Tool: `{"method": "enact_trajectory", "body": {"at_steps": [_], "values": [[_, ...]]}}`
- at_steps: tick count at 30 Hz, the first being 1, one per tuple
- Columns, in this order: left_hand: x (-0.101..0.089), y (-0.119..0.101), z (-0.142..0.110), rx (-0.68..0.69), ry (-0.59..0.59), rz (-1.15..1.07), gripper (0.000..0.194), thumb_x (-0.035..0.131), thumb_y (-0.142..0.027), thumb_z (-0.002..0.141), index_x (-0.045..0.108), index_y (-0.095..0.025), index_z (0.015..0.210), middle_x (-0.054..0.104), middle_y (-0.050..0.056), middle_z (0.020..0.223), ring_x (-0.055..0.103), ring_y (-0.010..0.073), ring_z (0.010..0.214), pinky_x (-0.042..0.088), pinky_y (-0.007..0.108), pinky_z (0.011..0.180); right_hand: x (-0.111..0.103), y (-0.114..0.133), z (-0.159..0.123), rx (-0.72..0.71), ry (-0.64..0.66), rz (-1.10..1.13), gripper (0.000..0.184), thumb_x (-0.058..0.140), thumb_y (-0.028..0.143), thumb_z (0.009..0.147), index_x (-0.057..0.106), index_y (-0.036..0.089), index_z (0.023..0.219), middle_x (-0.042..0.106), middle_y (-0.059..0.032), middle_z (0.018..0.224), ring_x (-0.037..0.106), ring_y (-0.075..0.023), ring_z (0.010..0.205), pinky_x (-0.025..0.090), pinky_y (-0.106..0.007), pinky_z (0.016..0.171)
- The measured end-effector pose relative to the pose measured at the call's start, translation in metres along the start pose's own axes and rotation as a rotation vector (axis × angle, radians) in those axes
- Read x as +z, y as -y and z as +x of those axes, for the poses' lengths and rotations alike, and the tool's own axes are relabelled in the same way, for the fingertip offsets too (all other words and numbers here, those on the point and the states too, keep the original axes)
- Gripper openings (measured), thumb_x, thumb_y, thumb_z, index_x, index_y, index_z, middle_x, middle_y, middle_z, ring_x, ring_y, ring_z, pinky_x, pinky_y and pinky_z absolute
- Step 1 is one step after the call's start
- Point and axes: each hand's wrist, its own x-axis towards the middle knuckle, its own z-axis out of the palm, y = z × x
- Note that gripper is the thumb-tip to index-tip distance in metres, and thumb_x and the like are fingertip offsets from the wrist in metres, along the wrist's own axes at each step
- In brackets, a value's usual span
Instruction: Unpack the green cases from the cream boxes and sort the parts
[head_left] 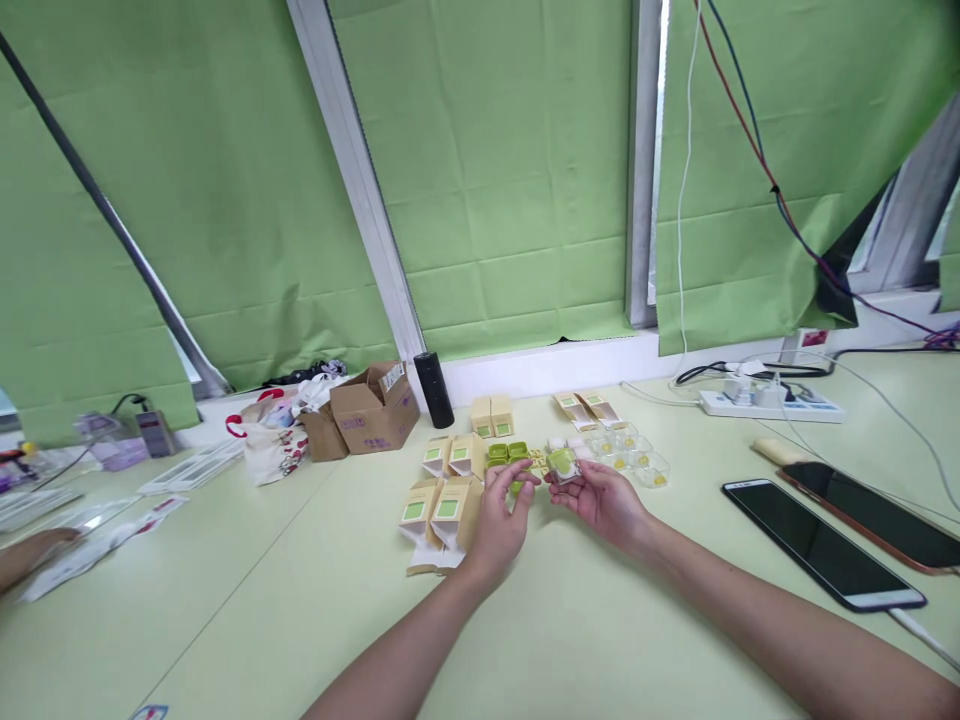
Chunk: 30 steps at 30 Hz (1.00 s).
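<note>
My right hand (604, 500) is closed on a small clear case with something green inside (562, 464), held between thumb and fingers a little above the table. To its left, my left hand (501, 525) has its fingers apart and holds nothing. Small green square pieces (508, 452) lie just beyond my left hand, which hides some of them. Small yellow pieces (538, 460) lie between the hands. Kraft paper boxes with green windows (457, 500) stand left of my left hand. Past my right hand are several clear cases with yellow bits (649, 468).
Two phones (825, 545) lie at the right, in front of a white power strip (772, 404) with cables. A black cylinder (433, 390), an open cardboard box (375, 408) and a cloth bag (270, 440) stand along the back. Another person's hand (34, 555) is at far left.
</note>
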Motion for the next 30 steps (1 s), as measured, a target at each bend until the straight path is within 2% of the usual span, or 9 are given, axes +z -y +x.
{"method": "enact_trajectory", "body": {"at_steps": [5,11,19,25,30], "values": [[0.000,0.002,0.000,0.002,0.004,0.006,0.032,0.057,-0.045,0.100,0.072,-0.024,0.119,0.065,0.011,0.118,0.062,0.0267,0.122,0.050,0.041,0.105,-0.003,-0.002,0.002,-0.011,-0.024,-0.004,0.018,0.064,0.031,0.091,0.072,0.018,0.100,0.079,-0.0150,0.098,0.076,-0.0278,0.089,0.060,-0.048,0.089],[0.000,-0.003,0.000,0.010,-0.012,0.000,0.033,0.057,-0.048,0.099,0.075,-0.022,0.109,0.063,0.012,0.119,0.064,0.0264,0.117,0.052,0.041,0.102,0.000,-0.001,0.000,-0.035,-0.054,0.013,0.016,0.071,0.035,0.088,0.069,0.021,0.095,0.079,-0.0123,0.095,0.075,-0.0260,0.084,0.061,-0.045,0.083],[-0.001,-0.005,0.001,-0.004,-0.030,0.017,0.035,0.057,-0.049,0.099,0.075,-0.021,0.110,0.067,0.013,0.117,0.065,0.0267,0.115,0.053,0.038,0.098,0.011,0.006,-0.003,-0.075,-0.100,0.001,0.037,0.087,0.038,0.078,0.066,0.024,0.105,0.078,-0.0058,0.096,0.075,-0.0233,0.084,0.061,-0.044,0.082],[-0.002,-0.006,0.002,-0.014,-0.057,0.002,0.034,0.059,-0.047,0.098,0.074,-0.021,0.115,0.072,0.011,0.111,0.068,0.0257,0.107,0.052,0.039,0.095,0.015,0.006,-0.004,-0.197,-0.142,-0.223,0.058,0.092,0.044,0.069,0.065,0.023,0.116,0.074,-0.0057,0.099,0.071,-0.0225,0.086,0.061,-0.042,0.081],[-0.002,-0.001,0.005,-0.019,-0.091,0.006,0.033,0.062,-0.046,0.097,0.075,-0.021,0.113,0.074,0.012,0.113,0.069,0.0274,0.107,0.049,0.041,0.093,0.012,0.001,-0.002,-0.312,-0.217,-0.386,0.067,0.096,0.042,0.062,0.064,0.027,0.119,0.070,-0.0055,0.107,0.065,-0.0244,0.105,0.059,-0.040,0.088]]}}
